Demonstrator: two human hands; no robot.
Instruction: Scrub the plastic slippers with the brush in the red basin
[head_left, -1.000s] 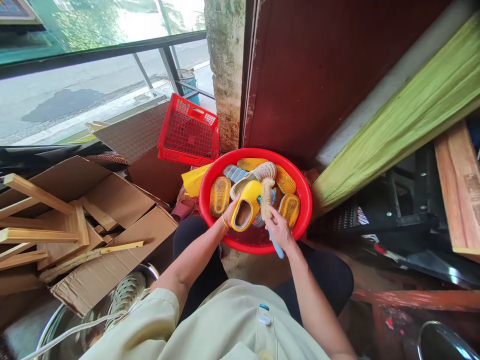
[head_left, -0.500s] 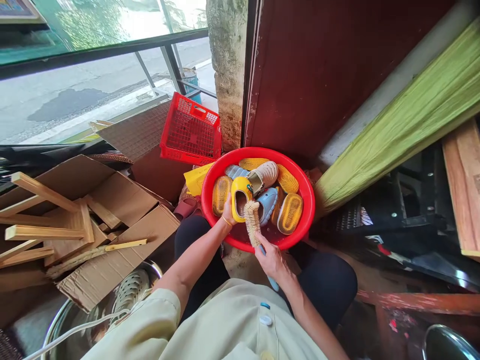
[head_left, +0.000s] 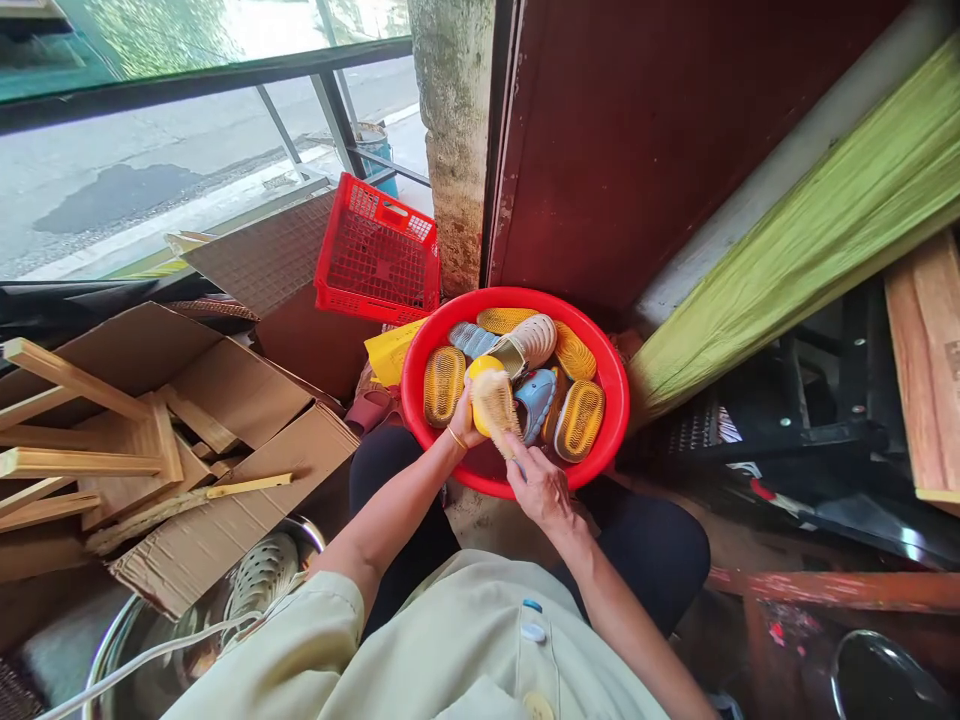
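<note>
Over the red basin (head_left: 618, 405), left of its middle, the left hand (head_left: 463, 415) curls its fingers around a yellow clog (head_left: 486, 363), toe direction hidden. The right hand (head_left: 543, 488) has fingers wrapped around a scrub brush (head_left: 495, 405), its long axis slanting far-left, bristles overlapping the clog.

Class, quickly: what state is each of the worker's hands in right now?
Left hand: closed, holding the yellow shoe.
Right hand: closed, holding the brush.
</note>
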